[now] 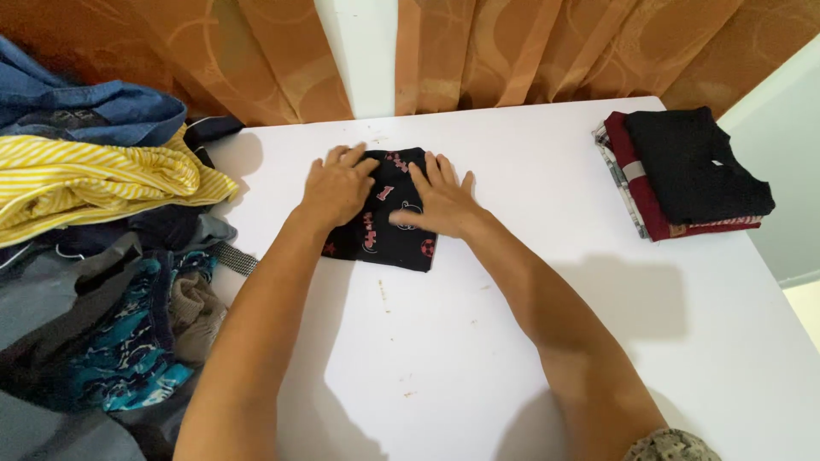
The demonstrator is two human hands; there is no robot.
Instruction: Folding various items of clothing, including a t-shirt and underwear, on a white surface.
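Flat on the white bench (pixel 512 341) lies a small folded black garment (pixel 389 224) with red and white prints, just past the middle. Both hands press down on it: the left hand (pixel 337 186) covers its left part, the right hand (pixel 444 203) its right, fingers spread apart and flat. A folded stack (pixel 683 175) sits far right; loose clothes (pixel 102 248) heap at left.

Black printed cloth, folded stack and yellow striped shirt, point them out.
black printed cloth (pixel 386 235), head view, lower printed part.
folded stack (pixel 696 166), head view, top black garment.
yellow striped shirt (pixel 94 175), head view, striped middle.
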